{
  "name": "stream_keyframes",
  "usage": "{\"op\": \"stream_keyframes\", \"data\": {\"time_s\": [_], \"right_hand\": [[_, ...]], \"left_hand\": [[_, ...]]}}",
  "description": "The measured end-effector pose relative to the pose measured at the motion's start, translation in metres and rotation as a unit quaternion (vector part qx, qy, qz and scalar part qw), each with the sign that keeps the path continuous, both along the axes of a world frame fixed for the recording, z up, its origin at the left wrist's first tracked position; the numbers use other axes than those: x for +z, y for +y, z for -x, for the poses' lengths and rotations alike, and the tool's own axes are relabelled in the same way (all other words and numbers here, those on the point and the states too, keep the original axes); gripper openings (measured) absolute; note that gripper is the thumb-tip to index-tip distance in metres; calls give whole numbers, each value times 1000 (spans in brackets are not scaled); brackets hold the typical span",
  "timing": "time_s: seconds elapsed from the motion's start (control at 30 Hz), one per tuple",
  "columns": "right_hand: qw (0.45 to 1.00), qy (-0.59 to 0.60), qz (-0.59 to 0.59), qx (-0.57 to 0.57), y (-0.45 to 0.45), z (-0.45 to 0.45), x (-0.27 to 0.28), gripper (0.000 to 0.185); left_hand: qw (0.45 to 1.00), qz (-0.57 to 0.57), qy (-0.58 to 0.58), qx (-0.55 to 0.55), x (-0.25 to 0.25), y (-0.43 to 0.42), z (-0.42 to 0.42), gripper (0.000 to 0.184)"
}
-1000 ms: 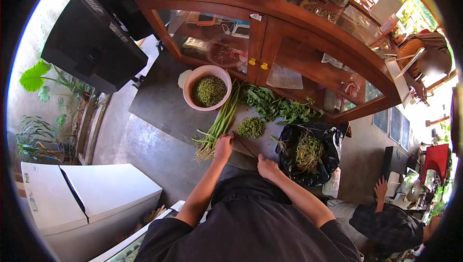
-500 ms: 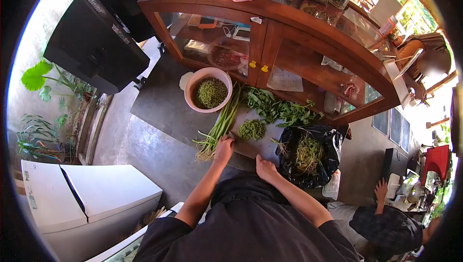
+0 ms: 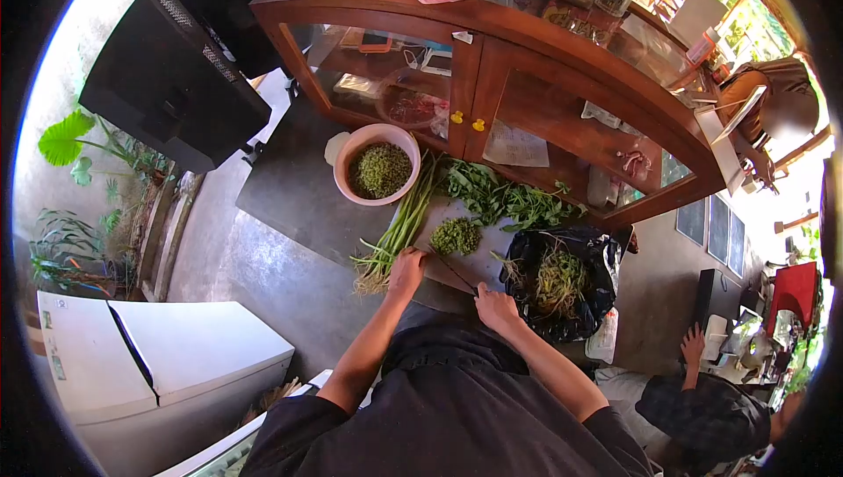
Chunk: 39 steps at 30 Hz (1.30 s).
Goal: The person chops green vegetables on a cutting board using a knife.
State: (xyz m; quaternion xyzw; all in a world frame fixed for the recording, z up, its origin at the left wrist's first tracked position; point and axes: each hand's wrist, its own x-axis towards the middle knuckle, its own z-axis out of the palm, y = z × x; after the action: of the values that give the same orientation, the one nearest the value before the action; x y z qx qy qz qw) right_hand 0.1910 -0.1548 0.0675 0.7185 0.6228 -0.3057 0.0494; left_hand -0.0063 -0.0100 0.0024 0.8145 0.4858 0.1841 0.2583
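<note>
Taking the pile of chopped greens [image 3: 455,236] as the centre of our clock, with twelve pointing away from our body, we see it lying on the pale board [image 3: 488,241]. Our right hand [image 3: 497,308], at five o'clock, is clenched around the handle of the knife [image 3: 455,270], whose thin dark blade slants up towards ten, just below the pile. Our left hand [image 3: 408,272], at eight, has its fingers drawn together near the blade's far end and beside the long green stalks [image 3: 406,224]; we cannot tell what it grasps. The stalks run from nine to eleven, roots nearest us. Beyond them, at half past ten, sits the pink bowl [image 3: 415,180] of cut greens. Leafy stems [image 3: 509,199] spread around one and two, before the wooden cabinet [image 3: 474,91]. The open black bag [image 3: 600,306], at four, holds rooty scraps [image 3: 559,282].
</note>
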Motion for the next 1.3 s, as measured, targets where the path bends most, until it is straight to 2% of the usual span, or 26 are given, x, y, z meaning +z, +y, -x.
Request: {"op": "stream_keyframes", "data": {"time_s": [0.17, 0.23, 0.37, 0.53, 0.67, 0.77, 0.97, 1.13, 1.27, 1.3], "right_hand": [[999, -14, -8, 45, 2, 2, 15, 45], [998, -15, -23, 59, 1, 4, 19, 47], [998, -5, -21, 59, 3, 5, 32, 48], [997, -25, 52, 42, 7, 10, 42, 47], [997, -11, 72, 24, 5, 14, 2, 49], [999, 32, 4, -38, 1, 16, -40, 39], [998, 53, 35, -6, 5, 7, -40, 33], [996, 60, 71, -1, -5, 2, -5, 31], [996, 43, 69, -25, -2, 6, -38, 36], [998, 44, 35, -21, 0, 8, -40, 38]], "left_hand": [[1000, 11, 3, 21, -1, 0, -3, 16], [999, -31, 8, 19, -6, 0, -3, 17], [1000, -9, -8, 17, -8, 1, -1, 18], [999, -10, -29, 16, -9, 2, -1, 20], [999, -8, -21, 24, 0, -1, -2, 20], [999, -15, -13, 27, 0, -2, -4, 19], [999, -29, -6, 17, -4, 0, -4, 18], [999, -9, -19, 49, -2, -3, -4, 16], [999, -24, -16, 45, 0, -4, -5, 16], [999, -18, -15, 42, 1, -4, -6, 16]]}}
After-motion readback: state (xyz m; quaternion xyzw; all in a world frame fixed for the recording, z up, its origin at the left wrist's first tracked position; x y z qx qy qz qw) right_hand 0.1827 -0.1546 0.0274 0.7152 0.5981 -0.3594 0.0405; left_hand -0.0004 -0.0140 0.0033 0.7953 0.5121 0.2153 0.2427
